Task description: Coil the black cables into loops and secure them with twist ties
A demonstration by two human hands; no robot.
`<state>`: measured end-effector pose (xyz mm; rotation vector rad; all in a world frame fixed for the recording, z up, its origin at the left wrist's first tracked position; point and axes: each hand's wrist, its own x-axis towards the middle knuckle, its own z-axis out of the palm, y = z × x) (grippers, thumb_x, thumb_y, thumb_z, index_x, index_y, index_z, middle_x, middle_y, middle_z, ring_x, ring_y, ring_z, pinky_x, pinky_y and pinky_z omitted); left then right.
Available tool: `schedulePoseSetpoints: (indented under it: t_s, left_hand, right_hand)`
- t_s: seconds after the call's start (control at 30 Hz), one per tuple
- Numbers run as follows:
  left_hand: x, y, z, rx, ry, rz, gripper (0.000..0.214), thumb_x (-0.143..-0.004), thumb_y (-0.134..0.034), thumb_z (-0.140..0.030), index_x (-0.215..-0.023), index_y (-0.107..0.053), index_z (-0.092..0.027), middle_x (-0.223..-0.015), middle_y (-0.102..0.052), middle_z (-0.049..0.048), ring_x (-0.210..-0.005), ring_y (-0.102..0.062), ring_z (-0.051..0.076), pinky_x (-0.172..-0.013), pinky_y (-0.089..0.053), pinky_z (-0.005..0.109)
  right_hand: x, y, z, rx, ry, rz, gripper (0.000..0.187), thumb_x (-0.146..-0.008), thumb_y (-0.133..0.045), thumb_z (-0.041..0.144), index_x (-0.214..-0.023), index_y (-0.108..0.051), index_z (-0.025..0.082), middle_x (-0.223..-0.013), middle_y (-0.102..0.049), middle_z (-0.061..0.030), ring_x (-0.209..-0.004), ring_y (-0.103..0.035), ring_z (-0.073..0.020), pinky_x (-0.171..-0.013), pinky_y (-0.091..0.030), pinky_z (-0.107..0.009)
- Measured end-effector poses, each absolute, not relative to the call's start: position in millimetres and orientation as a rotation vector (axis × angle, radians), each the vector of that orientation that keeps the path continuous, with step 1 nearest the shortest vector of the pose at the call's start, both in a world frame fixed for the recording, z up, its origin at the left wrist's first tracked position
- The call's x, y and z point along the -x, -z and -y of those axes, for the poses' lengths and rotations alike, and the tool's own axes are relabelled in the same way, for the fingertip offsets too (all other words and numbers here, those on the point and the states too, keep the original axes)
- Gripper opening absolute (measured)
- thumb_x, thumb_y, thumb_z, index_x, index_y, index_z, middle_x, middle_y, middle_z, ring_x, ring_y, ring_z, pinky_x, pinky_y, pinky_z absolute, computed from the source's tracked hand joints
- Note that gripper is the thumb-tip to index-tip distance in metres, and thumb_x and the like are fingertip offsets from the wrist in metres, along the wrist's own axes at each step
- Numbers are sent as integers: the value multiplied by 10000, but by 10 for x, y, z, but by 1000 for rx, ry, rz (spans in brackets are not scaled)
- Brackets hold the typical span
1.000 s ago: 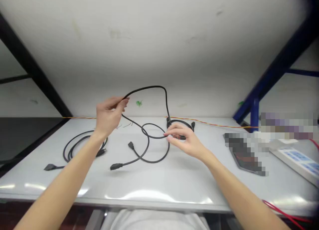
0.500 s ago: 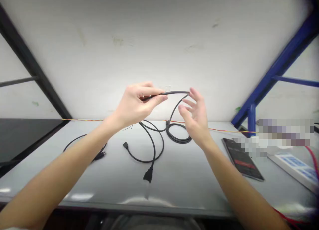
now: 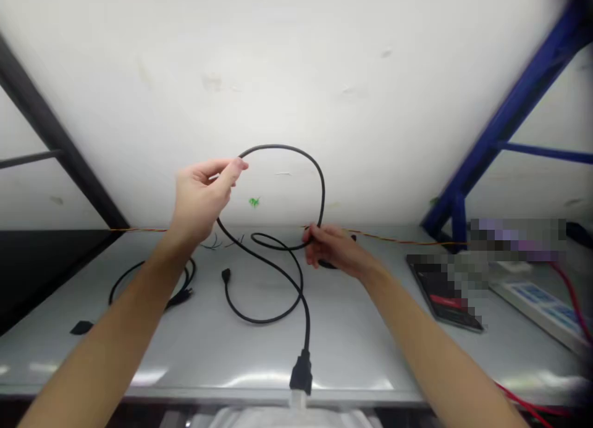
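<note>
A black cable [image 3: 323,184] arches up in a loop between my two hands. My left hand [image 3: 201,193] pinches it between thumb and fingertips, above the table. Lower and to the right, my right hand [image 3: 336,249] closes its fingers around the cable near the table's back. From my left hand the cable runs down to a black plug [image 3: 301,373] at the table's front edge. A smaller connector [image 3: 226,276] lies on the table, its thin lead curving beneath. Part of a coil behind my right hand is hidden.
Another black cable [image 3: 193,273] lies coiled by my left forearm, with a black connector [image 3: 82,327] beside it. A dark phone [image 3: 445,301] and a white power strip [image 3: 542,314] are on the right. Blue frame [image 3: 491,131] and dark frame [image 3: 69,150] bars flank the grey table [image 3: 361,329].
My left hand has moved left with the cable. My right hand, open before, has lowered and closed on it, and the cable now forms a wide arch. The plug has shifted toward the front edge.
</note>
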<state>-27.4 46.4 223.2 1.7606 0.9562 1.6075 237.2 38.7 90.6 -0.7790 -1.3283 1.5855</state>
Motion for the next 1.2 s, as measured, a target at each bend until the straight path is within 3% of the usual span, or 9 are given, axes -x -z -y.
schedulePoseSetpoints:
  t_s: [0.1,0.2,0.3,0.43,0.67,0.73,0.83,1.03,1.2]
  left_hand:
    - [366,-1972,-555,-1571,-1447,-944,316,-851,-803,-434,-983,-782,-148,-693,-486,-30,-456,-276,18,-392,-182,184]
    - [364,-1681,-577,-1500,-1304,-1031,398,-904,-728,-497,-1077,-768,-140,-791,-578,30,-495,-402,44,-359,-242,153]
    - [288,-1452,-539,-1448,-1227,-1070,475,-934,-651,-554,-1125,-752,-130,-1111,-667,155,-779,-644,168,-391,-455,176]
    - [269,-1302,-467,-1369,-1180,-1015,436,-923,-646,-499,-1187,-746,-167,-1420,-589,161,-1153,-637,292,-674,-669,359]
    - [643,-1265,-458,-1902,-813,-1165,442,-852,-753,-564,-1103,-792,-202,-1108,-773,83,-983,-682,238,-873,-577,364]
    - [717,-1233,-453,-1953,-746,-1197,412,-827,-773,-578,-973,-797,-193,-998,-788,78,-921,-708,242,-827,-581,352]
    - [785,-1145,-392,-1913,-651,-1165,357,-785,-821,-541,-890,-765,-204,-876,-785,54,-872,-742,259,-786,-598,364]
    - [898,-957,-115,-2035,-558,-1071,223,-801,-814,-416,-874,-717,-228,-951,-763,32,-939,-724,256,-938,-593,438]
    - [996,-880,27,-2195,-576,-1053,162,-871,-699,-350,-984,-699,-235,-1101,-733,45,-1098,-681,274,-1077,-533,467]
  right_hand:
    - [-2380,-1030,-383,567,-1680,980,288,-962,-707,469,-861,-652,206,-609,-660,11,-602,-674,-146,-472,-476,-200]
    - [-2319,-1166,-425,475,-1779,689,163,-1033,-610,289,-902,-658,206,-710,-720,6,-694,-721,-124,-563,-546,-177]
    - [-2157,-1233,-468,426,-1848,540,168,-1065,-506,197,-996,-659,192,-866,-775,-24,-828,-752,-138,-638,-586,-197]
    - [-1957,-1218,-509,504,-1917,461,191,-1053,-472,129,-962,-632,184,-800,-731,-13,-724,-713,-116,-556,-549,-186]
    - [-1916,-1076,-472,734,-1939,513,150,-1011,-556,123,-897,-629,188,-725,-676,-14,-623,-652,-114,-494,-512,-197]
    - [-1917,-1026,-427,811,-1935,665,69,-1006,-624,226,-958,-654,185,-784,-703,-32,-651,-669,-131,-522,-516,-221]
    - [-1964,-938,-367,1029,-1772,1139,312,-996,-640,491,-1060,-690,190,-839,-735,-63,-677,-678,-162,-544,-493,-253]
    - [-2271,-688,-330,1156,-1048,1746,417,-963,-607,571,-906,-767,190,-782,-696,-43,-723,-618,-173,-627,-474,-285]
    - [-2492,-658,-174,1080,-1178,1505,446,-882,-714,567,-1138,-747,204,-889,-703,-60,-720,-641,-191,-573,-500,-305]
